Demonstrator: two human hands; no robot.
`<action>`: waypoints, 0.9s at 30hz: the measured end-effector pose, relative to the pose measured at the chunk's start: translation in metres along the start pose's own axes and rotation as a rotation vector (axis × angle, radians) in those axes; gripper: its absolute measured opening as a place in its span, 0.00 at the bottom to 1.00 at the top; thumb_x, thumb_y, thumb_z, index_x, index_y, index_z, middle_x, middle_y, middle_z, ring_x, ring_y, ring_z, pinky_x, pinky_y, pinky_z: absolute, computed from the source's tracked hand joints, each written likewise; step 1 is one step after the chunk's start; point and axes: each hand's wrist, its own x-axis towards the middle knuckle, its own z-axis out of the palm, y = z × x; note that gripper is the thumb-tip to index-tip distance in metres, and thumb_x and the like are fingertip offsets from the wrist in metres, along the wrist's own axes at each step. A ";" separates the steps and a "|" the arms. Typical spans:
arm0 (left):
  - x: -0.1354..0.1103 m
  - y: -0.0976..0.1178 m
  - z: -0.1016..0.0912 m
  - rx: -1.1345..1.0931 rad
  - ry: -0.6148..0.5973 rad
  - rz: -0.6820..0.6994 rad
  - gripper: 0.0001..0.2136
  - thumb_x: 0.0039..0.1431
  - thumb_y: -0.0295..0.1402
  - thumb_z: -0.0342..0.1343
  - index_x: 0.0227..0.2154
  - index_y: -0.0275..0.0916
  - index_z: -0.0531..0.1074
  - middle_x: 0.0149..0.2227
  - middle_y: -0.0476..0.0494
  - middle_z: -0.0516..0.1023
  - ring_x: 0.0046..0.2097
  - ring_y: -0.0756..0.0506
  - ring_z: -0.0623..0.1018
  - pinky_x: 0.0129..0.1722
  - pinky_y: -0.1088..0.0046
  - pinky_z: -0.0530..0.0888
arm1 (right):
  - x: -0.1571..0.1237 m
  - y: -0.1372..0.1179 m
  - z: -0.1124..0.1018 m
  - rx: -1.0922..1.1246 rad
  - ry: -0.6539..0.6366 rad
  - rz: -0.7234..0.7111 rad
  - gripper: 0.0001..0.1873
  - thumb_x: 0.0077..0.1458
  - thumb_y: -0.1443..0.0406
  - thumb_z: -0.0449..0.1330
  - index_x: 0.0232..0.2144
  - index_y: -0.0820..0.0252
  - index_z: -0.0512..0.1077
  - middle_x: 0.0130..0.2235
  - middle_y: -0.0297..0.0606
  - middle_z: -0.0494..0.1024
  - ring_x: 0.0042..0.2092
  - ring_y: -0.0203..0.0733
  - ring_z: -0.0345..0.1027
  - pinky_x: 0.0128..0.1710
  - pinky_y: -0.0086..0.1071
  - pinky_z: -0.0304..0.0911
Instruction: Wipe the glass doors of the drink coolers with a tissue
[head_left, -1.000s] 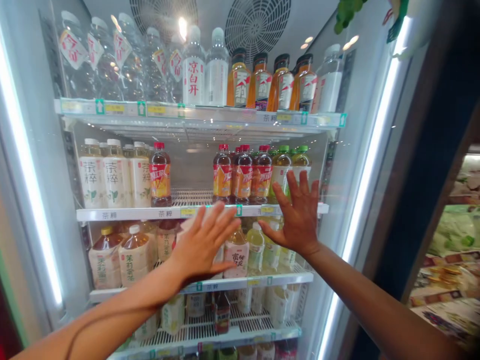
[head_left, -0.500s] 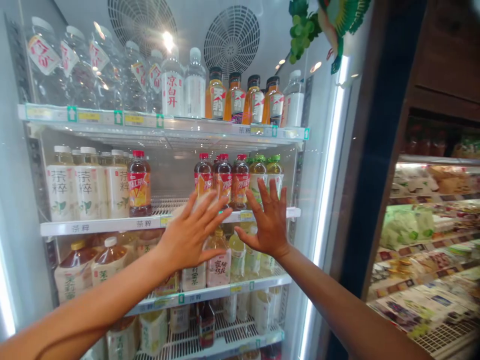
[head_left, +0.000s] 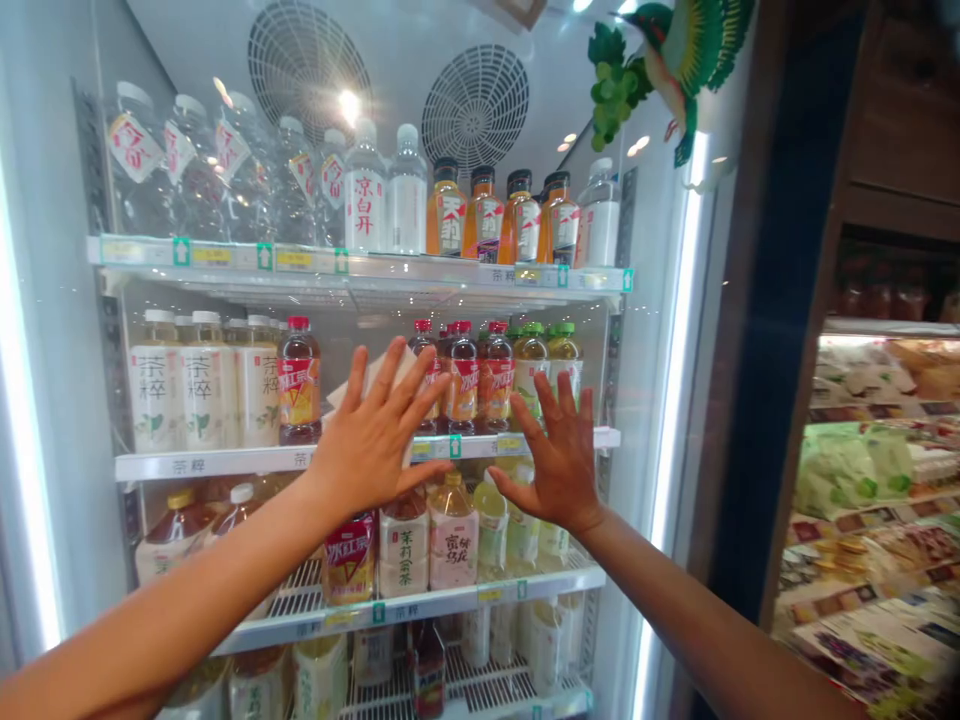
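My left hand (head_left: 371, 435) lies flat with fingers spread against the glass door (head_left: 660, 420) of a drinks fridge, over the middle shelf edge (head_left: 202, 463). A white sheet or cloth (head_left: 339, 392) shows from under its fingers, pressed to the glass. My right hand (head_left: 555, 460) is also flat on the glass, fingers apart, just right of the left hand and holding nothing. Behind the hands stand red-capped tea bottles (head_left: 461, 380) and green-capped bottles (head_left: 531, 365).
Water bottles (head_left: 365, 200) and orange drinks (head_left: 484, 215) fill the top shelf. Pale tea bottles (head_left: 202, 380) stand at the left. A dark door frame (head_left: 772, 350) rises on the right, with an open chilled case of packaged food (head_left: 877, 480) beyond it.
My left hand has slid upward on the glass, from below the middle shelf edge to across it, and the white sheet now shows. My right hand has stayed flat on the glass beside it.
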 end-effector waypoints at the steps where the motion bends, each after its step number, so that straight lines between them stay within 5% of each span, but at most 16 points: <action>1: -0.008 0.002 0.000 -0.006 -0.009 -0.006 0.46 0.62 0.65 0.44 0.73 0.36 0.47 0.76 0.35 0.46 0.76 0.29 0.35 0.73 0.40 0.33 | 0.000 0.000 0.000 0.003 0.002 -0.003 0.52 0.60 0.46 0.59 0.75 0.49 0.36 0.77 0.35 0.31 0.76 0.66 0.29 0.71 0.71 0.34; 6: -0.039 -0.006 -0.005 -0.038 -0.050 0.117 0.43 0.62 0.64 0.45 0.71 0.40 0.53 0.75 0.40 0.52 0.77 0.33 0.37 0.74 0.46 0.35 | 0.001 0.000 -0.001 0.010 0.009 -0.011 0.52 0.60 0.47 0.60 0.75 0.50 0.37 0.77 0.36 0.32 0.76 0.66 0.29 0.71 0.70 0.34; 10: -0.023 -0.040 -0.012 0.008 0.020 -0.023 0.43 0.65 0.61 0.45 0.73 0.38 0.47 0.76 0.35 0.47 0.76 0.33 0.34 0.73 0.44 0.32 | 0.001 0.000 0.000 0.018 0.023 -0.027 0.51 0.59 0.48 0.61 0.75 0.51 0.41 0.77 0.38 0.35 0.76 0.67 0.31 0.71 0.71 0.34; 13: -0.044 -0.037 -0.014 0.011 0.002 -0.083 0.46 0.61 0.63 0.47 0.72 0.35 0.49 0.76 0.33 0.44 0.76 0.29 0.34 0.73 0.42 0.32 | 0.001 0.001 0.000 0.022 0.034 -0.036 0.51 0.59 0.48 0.61 0.75 0.51 0.41 0.77 0.39 0.36 0.76 0.67 0.32 0.71 0.71 0.35; 18: -0.083 -0.045 -0.021 -0.013 -0.100 0.104 0.43 0.61 0.64 0.47 0.72 0.43 0.51 0.75 0.44 0.50 0.77 0.35 0.39 0.75 0.49 0.34 | 0.000 0.001 0.001 0.020 0.036 -0.035 0.51 0.59 0.48 0.61 0.75 0.51 0.42 0.77 0.39 0.37 0.76 0.67 0.32 0.70 0.71 0.36; 23: -0.060 -0.082 -0.027 0.014 -0.008 -0.185 0.45 0.64 0.62 0.43 0.74 0.44 0.36 0.77 0.40 0.40 0.76 0.33 0.35 0.73 0.42 0.32 | -0.001 0.002 0.000 -0.007 0.006 -0.027 0.52 0.58 0.49 0.63 0.75 0.49 0.41 0.77 0.40 0.38 0.75 0.68 0.34 0.70 0.71 0.38; 27: -0.087 -0.069 -0.029 0.008 -0.067 -0.117 0.46 0.62 0.64 0.44 0.74 0.41 0.41 0.77 0.40 0.41 0.76 0.33 0.36 0.74 0.46 0.33 | -0.001 0.003 0.000 -0.010 0.009 -0.031 0.53 0.57 0.48 0.63 0.75 0.48 0.40 0.77 0.40 0.38 0.75 0.68 0.34 0.71 0.70 0.36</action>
